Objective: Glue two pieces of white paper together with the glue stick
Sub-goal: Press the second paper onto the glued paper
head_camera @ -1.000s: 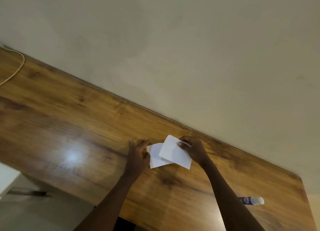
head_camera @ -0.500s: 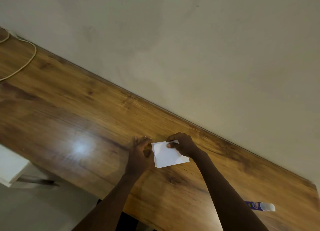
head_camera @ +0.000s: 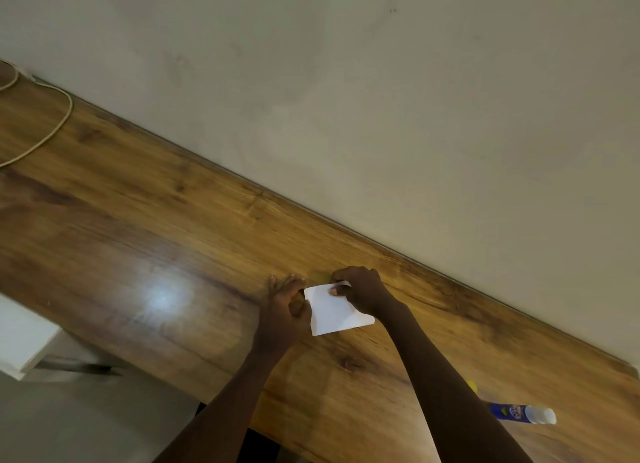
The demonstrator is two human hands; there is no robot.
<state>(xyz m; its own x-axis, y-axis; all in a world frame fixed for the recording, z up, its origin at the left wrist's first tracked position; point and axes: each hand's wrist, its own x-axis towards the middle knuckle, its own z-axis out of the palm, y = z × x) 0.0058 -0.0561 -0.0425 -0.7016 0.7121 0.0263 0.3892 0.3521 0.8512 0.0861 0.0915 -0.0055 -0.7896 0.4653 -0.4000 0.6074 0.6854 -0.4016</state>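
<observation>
Glossy wooden table (head_camera: 138, 237) against beige wall (head_camera: 381, 116); right hand (head_camera: 364, 289) pinches white paper (head_camera: 333, 314).

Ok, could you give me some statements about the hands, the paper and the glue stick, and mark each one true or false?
1. The right hand pinches the white paper. True.
2. The left hand holds the glue stick. False: it lies on the table, touched by neither hand.
3. A cable lies on the table's far left. True.
4. The paper lies on the floor. False: it is on the table.
</observation>
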